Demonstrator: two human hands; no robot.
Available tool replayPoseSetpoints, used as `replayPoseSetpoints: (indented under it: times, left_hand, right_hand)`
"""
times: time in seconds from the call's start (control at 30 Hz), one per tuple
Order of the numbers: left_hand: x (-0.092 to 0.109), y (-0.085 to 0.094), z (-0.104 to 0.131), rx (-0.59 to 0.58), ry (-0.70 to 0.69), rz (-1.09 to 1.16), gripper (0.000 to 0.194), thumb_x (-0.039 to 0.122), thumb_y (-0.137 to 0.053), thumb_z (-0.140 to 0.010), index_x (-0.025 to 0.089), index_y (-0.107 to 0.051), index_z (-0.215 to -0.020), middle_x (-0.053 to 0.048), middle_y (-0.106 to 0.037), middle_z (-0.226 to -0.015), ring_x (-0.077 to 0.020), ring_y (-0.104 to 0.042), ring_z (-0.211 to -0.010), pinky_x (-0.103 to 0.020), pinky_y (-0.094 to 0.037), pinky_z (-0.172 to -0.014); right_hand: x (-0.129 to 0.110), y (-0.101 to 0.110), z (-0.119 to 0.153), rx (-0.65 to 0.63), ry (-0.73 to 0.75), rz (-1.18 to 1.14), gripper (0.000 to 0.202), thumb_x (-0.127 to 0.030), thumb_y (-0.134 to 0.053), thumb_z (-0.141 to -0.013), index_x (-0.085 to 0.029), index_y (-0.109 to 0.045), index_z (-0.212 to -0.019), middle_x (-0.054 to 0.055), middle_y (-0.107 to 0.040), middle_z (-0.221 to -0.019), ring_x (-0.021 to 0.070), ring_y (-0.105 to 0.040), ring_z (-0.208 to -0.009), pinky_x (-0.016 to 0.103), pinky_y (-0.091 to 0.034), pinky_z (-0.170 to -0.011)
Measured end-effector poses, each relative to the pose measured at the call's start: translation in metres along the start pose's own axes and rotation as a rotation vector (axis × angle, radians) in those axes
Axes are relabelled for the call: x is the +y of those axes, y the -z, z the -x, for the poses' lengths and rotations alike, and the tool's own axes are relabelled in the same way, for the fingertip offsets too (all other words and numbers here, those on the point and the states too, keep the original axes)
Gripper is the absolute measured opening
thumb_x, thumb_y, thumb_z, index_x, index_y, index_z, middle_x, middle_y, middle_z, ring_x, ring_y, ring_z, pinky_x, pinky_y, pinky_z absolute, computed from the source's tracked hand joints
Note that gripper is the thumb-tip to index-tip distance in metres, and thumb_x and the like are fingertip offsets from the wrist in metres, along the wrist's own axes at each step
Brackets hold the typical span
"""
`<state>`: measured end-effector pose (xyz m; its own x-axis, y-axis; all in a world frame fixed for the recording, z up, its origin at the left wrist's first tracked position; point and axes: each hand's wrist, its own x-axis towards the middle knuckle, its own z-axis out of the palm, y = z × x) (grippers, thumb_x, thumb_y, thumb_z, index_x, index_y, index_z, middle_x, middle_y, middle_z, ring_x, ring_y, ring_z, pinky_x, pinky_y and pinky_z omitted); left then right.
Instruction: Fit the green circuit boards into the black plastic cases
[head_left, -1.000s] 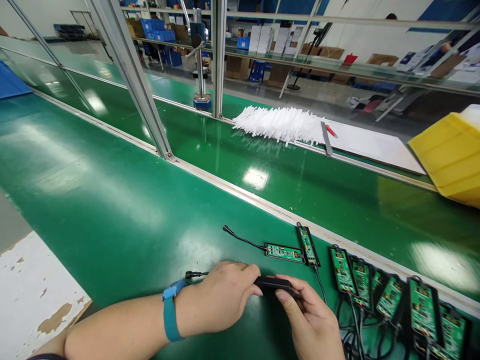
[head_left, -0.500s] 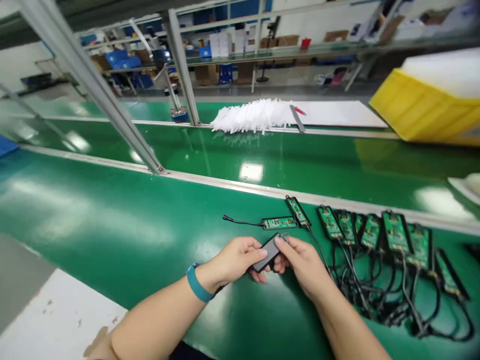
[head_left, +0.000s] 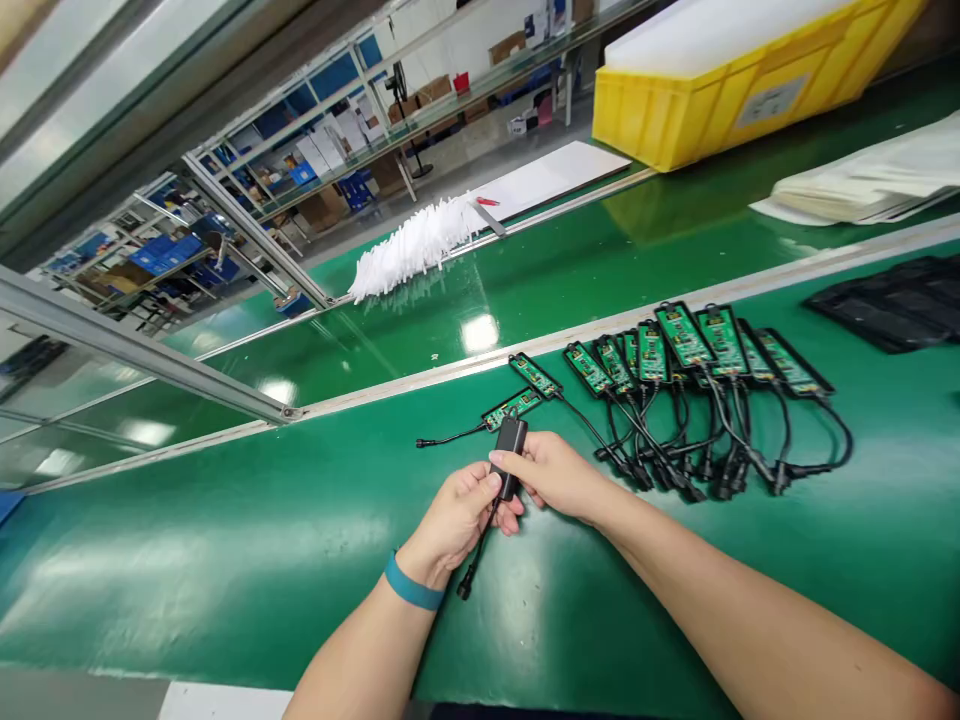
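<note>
Both hands hold a small black module (head_left: 510, 455) upright above the green bench mat (head_left: 225, 560). My left hand (head_left: 457, 515), with a blue wristband, grips its lower end; a black cable with a plug (head_left: 466, 588) hangs from it. My right hand (head_left: 551, 470) pinches the module's side. Just beyond lie a bare green circuit board (head_left: 512, 408) with a black lead and a second board (head_left: 535, 375).
A row of several green circuit boards (head_left: 686, 340) with tangled black cables lies to the right. Black trays (head_left: 892, 305) sit at far right. Across the metal rail are a conveyor belt (head_left: 570, 270), white strips (head_left: 412, 245), a yellow bin (head_left: 742, 85) and stacked white sheets (head_left: 862, 185).
The hands lifted the black module off the mat and turned it upright, its cable now hanging down. The view swung right and tilted.
</note>
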<state>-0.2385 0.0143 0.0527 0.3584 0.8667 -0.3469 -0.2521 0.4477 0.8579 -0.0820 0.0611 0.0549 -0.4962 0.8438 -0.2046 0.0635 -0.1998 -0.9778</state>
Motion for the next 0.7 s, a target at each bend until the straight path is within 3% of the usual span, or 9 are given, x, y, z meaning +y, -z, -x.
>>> replayPoseSetpoints:
  times: [0.17, 0.3, 0.53, 0.6, 0.7]
  left_hand:
    - [0.0004, 0.0046, -0.0045, 0.035, -0.045, -0.154, 0.042, 0.050, -0.064, -0.081, 0.011, -0.054, -0.095, -0.005, -0.065, -0.069, -0.0085, -0.056, -0.047, -0.020, -0.041, -0.049]
    - [0.0008, 0.0061, -0.0049, -0.023, -0.025, -0.109, 0.041, 0.050, -0.062, -0.082, 0.011, -0.053, -0.092, -0.006, -0.066, -0.070, -0.0104, -0.059, -0.048, -0.021, -0.042, -0.050]
    - [0.0006, 0.0036, -0.0002, -0.025, 0.017, -0.059, 0.038, 0.049, -0.055, -0.088, 0.010, -0.055, -0.086, -0.008, -0.068, -0.072, -0.0113, -0.060, -0.050, -0.021, -0.042, -0.049]
    - [0.0020, 0.0034, 0.0005, -0.051, 0.015, -0.037, 0.040, 0.049, -0.053, -0.089, 0.009, -0.057, -0.088, -0.010, -0.068, -0.075, -0.0118, -0.060, -0.052, -0.023, -0.043, -0.050]
    - [0.0030, 0.0034, 0.0006, -0.059, -0.058, 0.000, 0.045, 0.051, -0.047, -0.092, 0.007, -0.059, -0.092, -0.013, -0.069, -0.078, -0.0141, -0.062, -0.056, -0.025, -0.046, -0.055]
  right_hand:
    - [0.0012, -0.0035, -0.0004, 0.047, 0.070, -0.018, 0.029, -0.041, -0.061, -0.080, -0.016, -0.058, -0.068, -0.004, -0.054, -0.044, 0.0063, -0.037, -0.034, 0.018, -0.025, -0.033]
    - [0.0032, -0.0039, -0.0009, 0.086, 0.089, -0.013, 0.029, -0.042, -0.060, -0.081, -0.016, -0.055, -0.067, -0.004, -0.054, -0.044, 0.0062, -0.039, -0.035, 0.018, -0.026, -0.035]
    - [0.0038, -0.0011, -0.0014, 0.135, 0.055, -0.016, 0.037, -0.051, -0.063, -0.078, -0.018, -0.052, -0.067, -0.006, -0.050, -0.046, 0.0064, -0.042, -0.036, 0.018, -0.029, -0.034]
    - [0.0042, 0.0002, -0.0028, 0.141, -0.007, -0.094, 0.040, -0.055, -0.064, -0.076, -0.018, -0.051, -0.067, -0.007, -0.048, -0.043, 0.0069, -0.042, -0.035, 0.018, -0.029, -0.034]
    - [0.0025, 0.0044, -0.0040, 0.087, -0.124, -0.398, 0.044, -0.058, -0.062, -0.077, -0.018, -0.048, -0.065, -0.008, -0.041, -0.042, 0.0061, -0.038, -0.034, 0.018, -0.023, -0.033]
